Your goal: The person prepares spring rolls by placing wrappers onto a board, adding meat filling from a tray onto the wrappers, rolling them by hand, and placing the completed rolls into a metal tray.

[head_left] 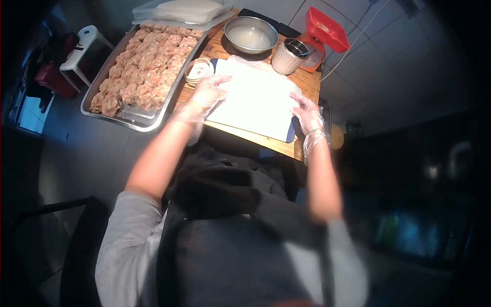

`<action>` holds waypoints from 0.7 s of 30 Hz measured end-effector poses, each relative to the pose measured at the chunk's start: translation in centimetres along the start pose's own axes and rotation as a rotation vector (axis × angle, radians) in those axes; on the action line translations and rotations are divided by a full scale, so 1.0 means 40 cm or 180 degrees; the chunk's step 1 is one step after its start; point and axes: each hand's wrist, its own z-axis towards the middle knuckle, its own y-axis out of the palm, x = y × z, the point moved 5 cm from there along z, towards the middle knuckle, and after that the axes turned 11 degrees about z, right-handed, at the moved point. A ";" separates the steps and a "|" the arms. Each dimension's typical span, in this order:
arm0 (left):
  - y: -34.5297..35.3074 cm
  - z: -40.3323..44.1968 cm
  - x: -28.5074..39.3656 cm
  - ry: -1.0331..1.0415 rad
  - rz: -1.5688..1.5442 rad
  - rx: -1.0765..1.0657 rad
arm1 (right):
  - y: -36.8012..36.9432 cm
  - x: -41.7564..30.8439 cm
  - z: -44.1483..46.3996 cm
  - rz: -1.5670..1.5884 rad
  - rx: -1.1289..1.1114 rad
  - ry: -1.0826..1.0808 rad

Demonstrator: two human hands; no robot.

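A white cutting board (250, 100) with dark blue corners lies in front of me, washed out by bright light. What looks like a clear plastic sheet (255, 65) shows along its far edge. My left hand (208, 93), in a clear plastic glove, is at the board's left edge with fingers stretched inward. Also gloved, my right hand (308, 115) rests at the right edge, fingers extended over the board. I see nothing held in either hand. Beside my left hand stand small stacked round containers (198, 70).
On the left, a metal tray (138, 124) holds rows of raw meat portions (146, 71). Plastic lids (179, 11) lie behind it. A metal bowl (250, 35) of pale liquid, a white tub (286, 61) and a red scale (327, 30) stand on the wooden table (240, 132).
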 end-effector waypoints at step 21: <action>-0.068 -0.303 0.154 0.2055 0.2305 0.1005 | 0.019 -0.121 -0.082 -0.1919 0.0489 -0.1143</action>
